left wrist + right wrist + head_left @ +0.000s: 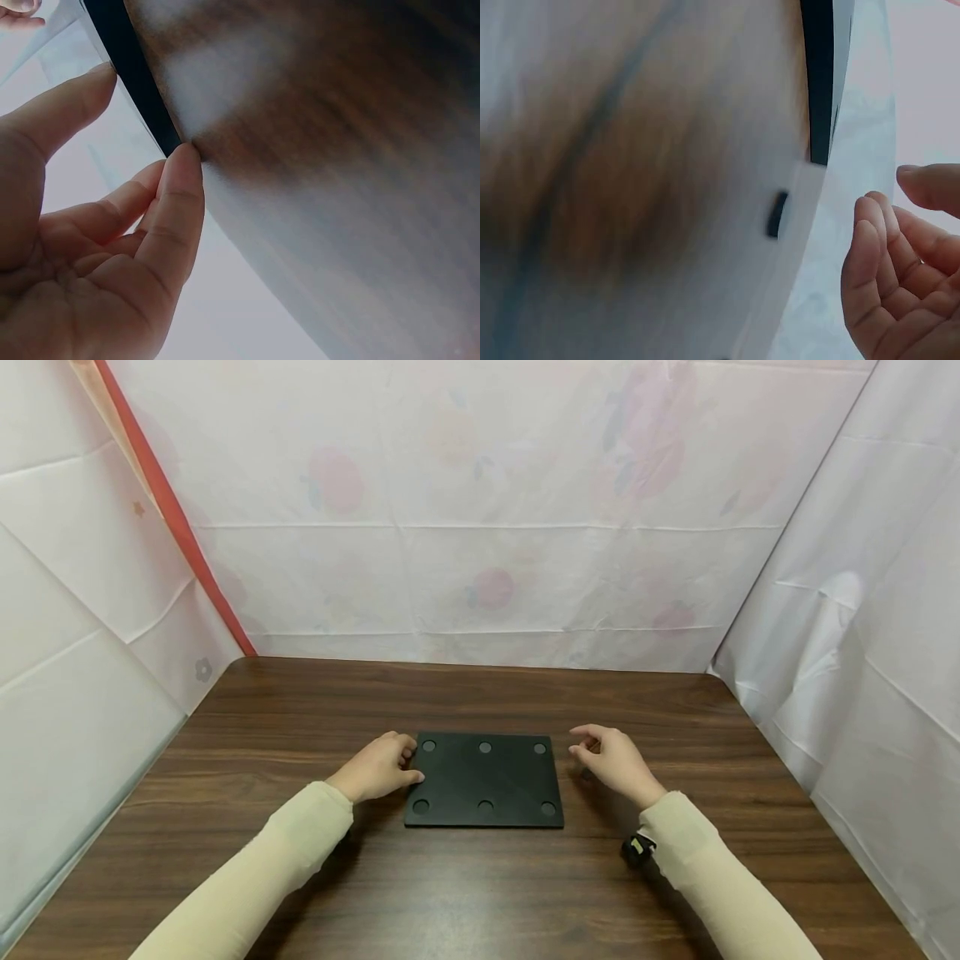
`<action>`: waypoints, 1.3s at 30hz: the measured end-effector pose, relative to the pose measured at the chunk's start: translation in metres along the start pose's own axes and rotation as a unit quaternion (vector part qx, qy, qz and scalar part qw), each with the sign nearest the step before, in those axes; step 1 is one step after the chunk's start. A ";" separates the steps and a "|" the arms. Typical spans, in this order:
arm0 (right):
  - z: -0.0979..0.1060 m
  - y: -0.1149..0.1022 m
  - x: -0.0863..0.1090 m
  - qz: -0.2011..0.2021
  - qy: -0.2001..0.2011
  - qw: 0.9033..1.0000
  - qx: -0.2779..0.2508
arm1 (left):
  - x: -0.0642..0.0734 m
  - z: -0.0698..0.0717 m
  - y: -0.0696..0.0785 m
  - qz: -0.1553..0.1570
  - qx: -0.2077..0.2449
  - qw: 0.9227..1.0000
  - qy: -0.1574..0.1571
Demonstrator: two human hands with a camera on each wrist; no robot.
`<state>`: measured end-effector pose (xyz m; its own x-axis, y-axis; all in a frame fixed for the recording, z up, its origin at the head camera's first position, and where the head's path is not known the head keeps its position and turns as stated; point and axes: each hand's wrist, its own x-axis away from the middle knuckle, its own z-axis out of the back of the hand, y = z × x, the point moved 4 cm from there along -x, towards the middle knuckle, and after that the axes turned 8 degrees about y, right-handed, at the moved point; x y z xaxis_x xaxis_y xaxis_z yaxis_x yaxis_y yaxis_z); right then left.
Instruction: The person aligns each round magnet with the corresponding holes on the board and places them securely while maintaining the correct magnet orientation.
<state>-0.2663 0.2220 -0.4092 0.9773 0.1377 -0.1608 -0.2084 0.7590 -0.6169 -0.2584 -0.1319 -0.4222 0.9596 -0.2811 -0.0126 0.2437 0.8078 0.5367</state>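
A flat black rectangular board (483, 781) with several round recesses near its long edges lies on the table. At its left edge is my left hand (381, 767), thumb reaching onto the rim and fingertips touching the side. In the left wrist view, the left hand (112, 225) has thumb and fingertips apart along the board's thin edge (139, 71). To the right of the board, my right hand (611, 764) hovers with loosely bent fingers and holds nothing. A small black piece (777, 215) lies on the table near the right hand (900, 270), partly hidden in the head view.
The board rests on a dark brown wood-grain table (480, 893). Pale patterned curtains (480, 527) enclose the back and sides, with a red strip (172, 510) at the back left. A black device (637, 850) sits at my right wrist.
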 end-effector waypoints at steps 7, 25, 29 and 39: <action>0.008 0.009 -0.001 0.008 -0.001 0.999 0.031 | 0.000 0.000 0.000 -0.004 0.000 1.000 0.000; 0.009 0.020 0.011 0.023 -0.050 0.995 0.082 | 0.000 -0.001 -0.001 -0.001 0.001 1.000 0.000; 0.009 0.022 0.012 0.016 -0.060 0.994 0.093 | 0.000 -0.001 -0.001 0.000 0.001 1.000 0.000; 0.006 0.025 0.012 -0.003 -0.067 0.992 0.110 | 0.001 0.000 0.000 -0.004 0.002 1.000 0.002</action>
<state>-0.2594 0.2460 -0.4218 0.9777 0.2053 -0.0449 -0.2043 0.8782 -0.4325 -0.2574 -0.1320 -0.4223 0.9580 -0.2862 -0.0208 0.2518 0.8036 0.5392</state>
